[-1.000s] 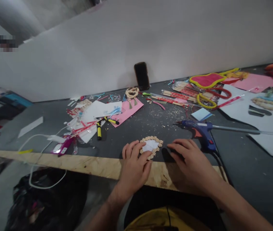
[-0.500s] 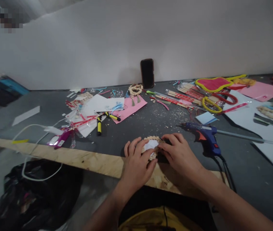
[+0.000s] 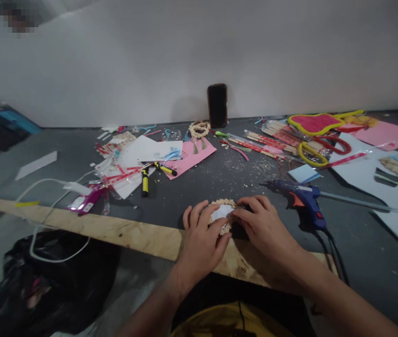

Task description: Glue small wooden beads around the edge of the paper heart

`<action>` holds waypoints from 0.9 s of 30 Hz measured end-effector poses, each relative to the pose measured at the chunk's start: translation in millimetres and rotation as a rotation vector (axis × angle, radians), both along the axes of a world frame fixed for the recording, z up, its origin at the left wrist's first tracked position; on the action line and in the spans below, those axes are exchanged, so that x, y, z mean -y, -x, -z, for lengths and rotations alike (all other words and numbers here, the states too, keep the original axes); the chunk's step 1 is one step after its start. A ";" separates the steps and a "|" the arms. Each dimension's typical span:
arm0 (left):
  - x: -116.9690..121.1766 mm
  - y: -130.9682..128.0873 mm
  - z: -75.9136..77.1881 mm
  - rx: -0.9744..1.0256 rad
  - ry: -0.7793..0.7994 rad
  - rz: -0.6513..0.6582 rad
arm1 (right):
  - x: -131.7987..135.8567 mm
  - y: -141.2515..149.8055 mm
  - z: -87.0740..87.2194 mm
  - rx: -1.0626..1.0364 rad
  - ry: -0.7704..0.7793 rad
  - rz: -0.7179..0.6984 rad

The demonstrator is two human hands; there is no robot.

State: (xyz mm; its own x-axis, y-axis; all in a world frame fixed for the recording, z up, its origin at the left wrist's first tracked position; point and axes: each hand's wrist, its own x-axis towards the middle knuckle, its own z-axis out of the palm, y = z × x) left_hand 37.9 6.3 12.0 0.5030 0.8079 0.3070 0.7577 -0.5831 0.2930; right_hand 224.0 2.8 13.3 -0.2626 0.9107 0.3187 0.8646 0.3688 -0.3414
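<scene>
A small round craft piece [image 3: 222, 213], white in the middle with a bumpy beige rim, lies at the table's front edge between my hands. My left hand [image 3: 202, 229] grips its left side, thumb and fingers bent around the rim. On the opposite side, my right hand [image 3: 257, 217] pinches the rim with its fingertips; whether a small bit is between them is hidden. To the right of my right hand rests a blue glue gun [image 3: 302, 196] with an orange trigger and a long glue stick in its back.
Pliers [image 3: 145, 180] with yellow-black handles lie on papers at left. A phone [image 3: 217, 105] leans on the wall. Scissors [image 3: 313, 154] and wrapped chopsticks [image 3: 255, 142] lie back right. A purple power strip [image 3: 85, 201] sits front left, above a black bag [image 3: 58, 276].
The view has shifted slightly. Both hands keep their hold on the craft piece with hardly any movement.
</scene>
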 end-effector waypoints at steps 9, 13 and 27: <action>0.2 -0.1 0.3 0.005 0.006 0.004 | 0.9 -1.0 -2.2 -0.047 -0.020 -0.022; 0.1 -0.5 -1.4 0.005 0.004 0.010 | 0.5 -1.2 -1.8 -0.045 -0.017 -0.023; 0.6 -0.6 2.1 0.002 -0.007 -0.001 | 1.0 1.1 -2.4 -0.042 0.013 -0.031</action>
